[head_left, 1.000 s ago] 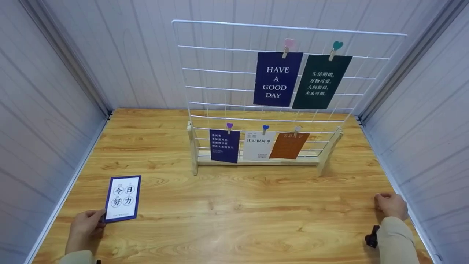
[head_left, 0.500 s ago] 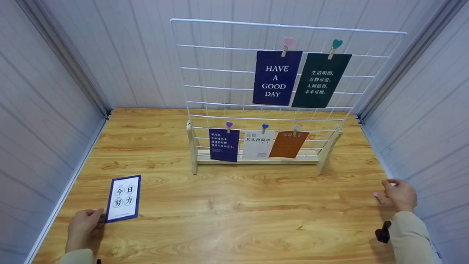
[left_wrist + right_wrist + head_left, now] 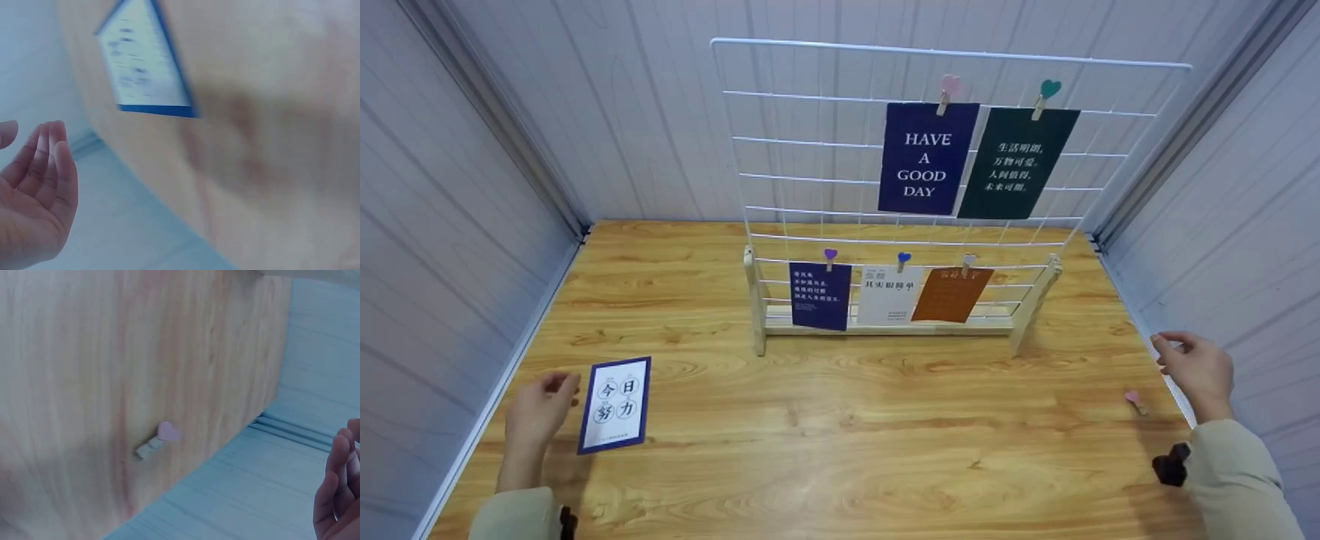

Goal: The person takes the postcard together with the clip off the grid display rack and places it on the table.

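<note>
On the left of the table lies a white card with a blue border [image 3: 615,439], printed with large characters. Just left of it hovers my left hand [image 3: 538,416], apart from the card; its fingers are loosely bent and hold nothing, as the left wrist view confirms with the hand [image 3: 42,191] beside the card [image 3: 147,84]. A small wooden clothespin with a pink heart [image 3: 1133,397] rests on the table at the right. Up and to the right of that clothespin is my right hand [image 3: 1198,375], raised by the side wall, fingers relaxed around nothing.
A white wire grid [image 3: 802,180] stands on a wooden base [image 3: 885,329] at the back centre. Heart clothespins fix several cards to it, such as a blue card [image 3: 928,159] and a dark green card [image 3: 1018,166] above. Panelled walls [image 3: 457,225] enclose the table.
My left hand has let go of the card's edge and lifted away. My right hand has moved up and right, leaving the pink-heart clothespin lying on the table.
</note>
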The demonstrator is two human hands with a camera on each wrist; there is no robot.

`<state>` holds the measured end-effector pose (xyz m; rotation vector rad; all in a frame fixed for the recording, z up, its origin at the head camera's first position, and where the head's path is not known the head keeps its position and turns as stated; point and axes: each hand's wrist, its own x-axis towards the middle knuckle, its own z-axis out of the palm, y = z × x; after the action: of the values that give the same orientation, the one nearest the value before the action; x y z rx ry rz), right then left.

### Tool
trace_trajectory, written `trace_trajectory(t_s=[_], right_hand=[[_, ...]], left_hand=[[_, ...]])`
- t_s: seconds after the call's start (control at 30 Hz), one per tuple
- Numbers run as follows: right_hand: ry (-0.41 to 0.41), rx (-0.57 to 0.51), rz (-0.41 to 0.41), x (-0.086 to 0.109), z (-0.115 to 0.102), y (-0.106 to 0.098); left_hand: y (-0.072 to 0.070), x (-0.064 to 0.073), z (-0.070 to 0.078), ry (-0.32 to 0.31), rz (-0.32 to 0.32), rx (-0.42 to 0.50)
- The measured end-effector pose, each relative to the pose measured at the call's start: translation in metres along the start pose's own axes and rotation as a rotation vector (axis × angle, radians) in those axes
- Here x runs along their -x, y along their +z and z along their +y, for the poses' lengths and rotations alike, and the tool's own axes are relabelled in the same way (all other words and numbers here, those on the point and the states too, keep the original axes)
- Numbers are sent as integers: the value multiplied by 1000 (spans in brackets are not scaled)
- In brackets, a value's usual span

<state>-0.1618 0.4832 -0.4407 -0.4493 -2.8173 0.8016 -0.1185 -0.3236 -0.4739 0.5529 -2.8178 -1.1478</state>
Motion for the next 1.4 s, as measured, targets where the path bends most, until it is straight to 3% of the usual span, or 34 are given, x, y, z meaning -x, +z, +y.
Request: trace_trajectory(t_s=[0.13,0.3,0.57,0.83,1.03,1.4], right_hand=[[-27,-9,4,0,-10,-13],[-61,-33,13,0,-24,-27],[-101,-69,43,2,-52,-46],[-155,-98,90,2,-80,-58],[-183,-87,111,1,-100,-63],[-266,-139,128,-6,-137,-76]], left_hand=[[-3,-2,29,139,78,-10],[-4,-1,63,249,118,42],[-1,3,116,408,127,90],[8,-2,158,614,132,121],[14,-1,187,704,80,127],[21,1,233,758,-25,198]])
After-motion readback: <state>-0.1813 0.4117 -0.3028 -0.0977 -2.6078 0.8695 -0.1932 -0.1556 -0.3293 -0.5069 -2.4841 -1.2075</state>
